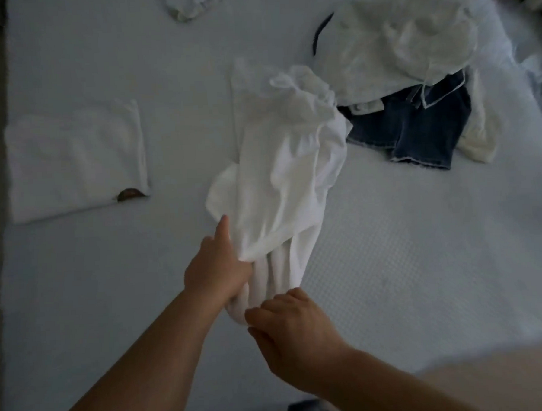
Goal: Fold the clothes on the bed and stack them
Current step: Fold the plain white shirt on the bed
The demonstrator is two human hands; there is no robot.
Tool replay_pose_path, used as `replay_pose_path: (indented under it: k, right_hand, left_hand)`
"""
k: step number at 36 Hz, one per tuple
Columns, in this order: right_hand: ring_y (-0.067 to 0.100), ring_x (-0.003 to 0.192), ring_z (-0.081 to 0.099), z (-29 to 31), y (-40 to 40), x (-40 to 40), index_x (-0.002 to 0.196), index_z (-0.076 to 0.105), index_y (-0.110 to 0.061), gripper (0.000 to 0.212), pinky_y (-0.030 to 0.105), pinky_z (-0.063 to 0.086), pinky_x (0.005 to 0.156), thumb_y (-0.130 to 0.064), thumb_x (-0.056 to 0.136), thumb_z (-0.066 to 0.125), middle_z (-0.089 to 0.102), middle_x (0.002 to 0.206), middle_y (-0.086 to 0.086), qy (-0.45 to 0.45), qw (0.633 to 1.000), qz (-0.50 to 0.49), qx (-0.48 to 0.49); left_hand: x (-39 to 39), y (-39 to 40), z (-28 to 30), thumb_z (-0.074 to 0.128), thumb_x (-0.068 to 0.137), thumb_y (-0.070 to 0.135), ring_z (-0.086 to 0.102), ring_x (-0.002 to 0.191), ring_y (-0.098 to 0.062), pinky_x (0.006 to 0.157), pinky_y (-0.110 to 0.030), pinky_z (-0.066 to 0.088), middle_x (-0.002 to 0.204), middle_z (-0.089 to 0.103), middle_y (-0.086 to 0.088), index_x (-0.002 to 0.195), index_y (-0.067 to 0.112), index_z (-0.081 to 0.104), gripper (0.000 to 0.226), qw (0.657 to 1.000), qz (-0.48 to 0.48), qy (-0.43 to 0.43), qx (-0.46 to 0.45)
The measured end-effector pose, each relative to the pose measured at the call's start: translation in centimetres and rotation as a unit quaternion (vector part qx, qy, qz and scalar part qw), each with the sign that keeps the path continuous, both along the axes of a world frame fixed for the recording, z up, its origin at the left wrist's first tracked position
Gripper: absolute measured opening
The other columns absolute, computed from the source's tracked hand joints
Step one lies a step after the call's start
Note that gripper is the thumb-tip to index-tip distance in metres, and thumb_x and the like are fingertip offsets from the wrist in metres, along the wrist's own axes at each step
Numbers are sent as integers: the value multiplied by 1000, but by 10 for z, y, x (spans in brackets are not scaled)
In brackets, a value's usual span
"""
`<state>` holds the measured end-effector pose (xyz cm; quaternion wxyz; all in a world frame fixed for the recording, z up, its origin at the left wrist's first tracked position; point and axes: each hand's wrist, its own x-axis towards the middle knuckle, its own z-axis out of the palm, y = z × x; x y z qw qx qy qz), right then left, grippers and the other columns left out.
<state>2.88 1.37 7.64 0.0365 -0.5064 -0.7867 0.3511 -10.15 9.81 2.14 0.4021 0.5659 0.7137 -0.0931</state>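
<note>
A crumpled white garment stretches from the middle of the bed toward me, bunched at its near end. My left hand grips that bunched end, index finger pointing out along the cloth. Just below it, my right hand pinches the same end from the right. A folded white shirt lies flat on the left. At the back right sits a heap of pale clothes over dark denim shorts.
The bed has a pale textured cover. Another light garment lies at the far top edge. A cream piece pokes out beside the shorts. The bed's left edge runs down the frame.
</note>
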Motion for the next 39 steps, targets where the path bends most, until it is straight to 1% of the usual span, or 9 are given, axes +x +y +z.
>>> replay_pose_path:
  k: [4, 10, 13, 16, 20, 24, 28, 33, 39]
  right_hand:
    - [24, 87, 60, 10, -29, -20, 100, 64, -17, 23, 33, 45, 76, -30, 93, 45, 67, 93, 4, 14, 994, -30, -107]
    - [20, 86, 58, -2, -48, -22, 105, 52, -29, 30, 29, 48, 67, -53, 94, 38, 58, 100, 2, -19, 901, -271, -339]
    - [23, 89, 58, -13, -46, -14, 115, 48, -21, 38, 35, 50, 77, -48, 89, 51, 60, 109, 10, -90, 887, -308, -333]
    - [21, 83, 59, -12, -36, -6, 119, 47, -9, 67, 29, 46, 63, -59, 78, 62, 58, 104, 9, -165, 860, -337, -345]
    - [16, 53, 62, 5, -25, 2, 81, 62, -9, 71, 23, 47, 45, -79, 69, 53, 63, 64, 3, -177, 852, -352, -346]
    - [18, 57, 66, 24, -18, -3, 84, 60, -12, 65, 24, 50, 51, -74, 79, 42, 67, 71, 7, -122, 835, -385, -372]
    - [27, 83, 61, 46, -6, -2, 103, 57, -12, 50, 32, 42, 71, -52, 88, 32, 63, 88, 8, -189, 871, -405, -203]
    - [23, 109, 54, 84, 0, 16, 121, 60, -28, 44, 34, 45, 89, -7, 86, 42, 56, 123, 2, 35, 885, -465, -13]
    - [-3, 64, 52, 164, 7, 35, 66, 64, -25, 41, 18, 38, 60, 8, 78, 43, 62, 68, -10, 242, 875, -418, -17]
  left_hand:
    - [-35, -27, -3, 49, 83, 34, 59, 89, -24, 67, -28, 42, 103, 61, 1, 99, 32, 61, 20, 993, -87, 76, 11]
    - [-81, -48, 31, 54, 84, 30, 53, 90, -32, 66, -30, 36, 95, 51, -11, 77, 13, 65, 21, 982, 22, 49, 180]
    - [-83, -63, 68, 51, 84, 28, 51, 76, -28, 58, -32, 34, 80, 51, -8, 71, 4, 57, 27, 971, 28, -44, 234]
    - [-78, -81, 111, 44, 77, 28, 46, 61, -20, 55, -30, 34, 65, 50, -8, 70, 2, 52, 29, 954, 29, -120, 275]
    - [-73, -98, 165, 49, 79, 26, 42, 52, -10, 49, -19, 29, 50, 41, 4, 61, 14, 45, 21, 932, 49, -212, 291]
    - [-70, -111, 209, 47, 82, 23, 43, 52, -3, 48, -12, 30, 54, 47, 12, 64, 22, 44, 18, 914, 32, -290, 283]
    - [-83, -111, 239, 46, 85, 27, 43, 52, -1, 49, -11, 31, 58, 49, 13, 68, 26, 47, 16, 911, -34, -320, 260]
    - [-113, -108, 255, 50, 79, 34, 43, 53, -12, 50, -20, 31, 59, 50, -6, 71, 12, 55, 24, 917, -17, -228, 327]
    - [-145, -96, 261, 64, 83, 25, 50, 60, -7, 55, -10, 36, 60, 55, 17, 75, 29, 60, 10, 914, 24, -103, 392]
